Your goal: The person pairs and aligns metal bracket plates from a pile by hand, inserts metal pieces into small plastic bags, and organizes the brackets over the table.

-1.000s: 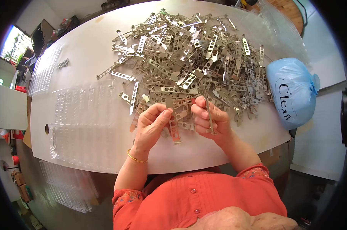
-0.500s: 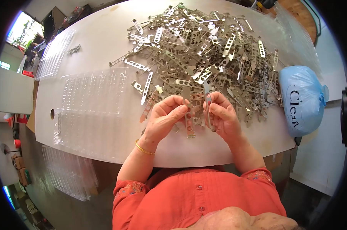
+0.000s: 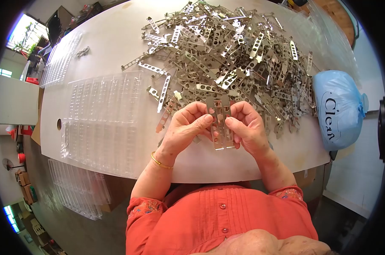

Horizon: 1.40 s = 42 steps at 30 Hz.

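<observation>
Side by side, two flat metal brackets with round holes stand close together between my hands. My left hand point(image 3: 188, 125) pinches the left metal bracket point(image 3: 218, 131) between thumb and fingers. The right metal bracket point(image 3: 227, 111) is pinched in my right hand point(image 3: 248, 127). Just beyond both hands lies a large heap of similar metal brackets point(image 3: 226, 51), tangled in many directions. The fingertips behind the held brackets are partly hidden.
Clear plastic trays point(image 3: 103, 123) lie on the white table point(image 3: 192, 168) at the left, with more trays point(image 3: 79, 187) below its edge. A blue plastic bag point(image 3: 339, 110) marked "Clean" sits at the right, with clear plastic sheeting point(image 3: 328, 38) behind it.
My hands have come closer together. The right bracket has turned from edge-on to face me and now stands next to the left one. The view has shifted slightly.
</observation>
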Each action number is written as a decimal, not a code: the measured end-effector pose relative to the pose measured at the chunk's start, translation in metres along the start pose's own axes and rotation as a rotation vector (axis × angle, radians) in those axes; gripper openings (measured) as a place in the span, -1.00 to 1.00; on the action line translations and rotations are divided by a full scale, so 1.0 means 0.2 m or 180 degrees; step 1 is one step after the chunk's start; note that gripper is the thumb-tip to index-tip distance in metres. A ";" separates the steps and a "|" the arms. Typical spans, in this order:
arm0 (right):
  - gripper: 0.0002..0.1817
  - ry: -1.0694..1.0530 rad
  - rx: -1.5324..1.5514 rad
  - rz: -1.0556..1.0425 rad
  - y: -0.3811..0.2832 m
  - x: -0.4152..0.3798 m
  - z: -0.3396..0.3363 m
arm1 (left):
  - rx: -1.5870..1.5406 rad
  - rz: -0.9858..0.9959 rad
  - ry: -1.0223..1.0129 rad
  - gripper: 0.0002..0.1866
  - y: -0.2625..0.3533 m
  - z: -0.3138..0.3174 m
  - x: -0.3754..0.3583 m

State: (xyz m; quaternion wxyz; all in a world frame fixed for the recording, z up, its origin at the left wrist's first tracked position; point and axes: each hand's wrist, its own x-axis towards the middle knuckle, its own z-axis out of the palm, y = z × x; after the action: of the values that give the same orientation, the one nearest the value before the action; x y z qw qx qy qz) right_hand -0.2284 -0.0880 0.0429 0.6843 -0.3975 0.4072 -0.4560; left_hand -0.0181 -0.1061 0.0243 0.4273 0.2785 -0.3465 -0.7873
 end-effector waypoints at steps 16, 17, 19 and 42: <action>-0.83 -0.0066 -0.0028 0.0114 -0.01 -0.01 0.02 | 0.0152 -0.0051 -0.0040 -0.83 0.01 0.01 0.00; -0.83 -0.0067 -0.0028 0.0115 -0.01 -0.01 0.02 | 0.0151 -0.0052 -0.0038 -0.83 0.01 0.01 0.00; -0.83 -0.0094 0.0001 0.0125 0.00 -0.01 0.01 | 0.0155 -0.0071 -0.0071 -0.83 0.01 0.01 0.00; -0.83 -0.0099 -0.0185 -0.0014 -0.01 0.00 0.00 | 0.0049 0.0043 0.0010 -0.82 0.01 0.03 -0.01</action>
State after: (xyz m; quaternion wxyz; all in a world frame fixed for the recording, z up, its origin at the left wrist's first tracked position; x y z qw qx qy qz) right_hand -0.2289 -0.0875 0.0444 0.6777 -0.4251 0.4088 -0.4392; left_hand -0.0206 -0.1040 0.0292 0.4310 0.2807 -0.3537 -0.7813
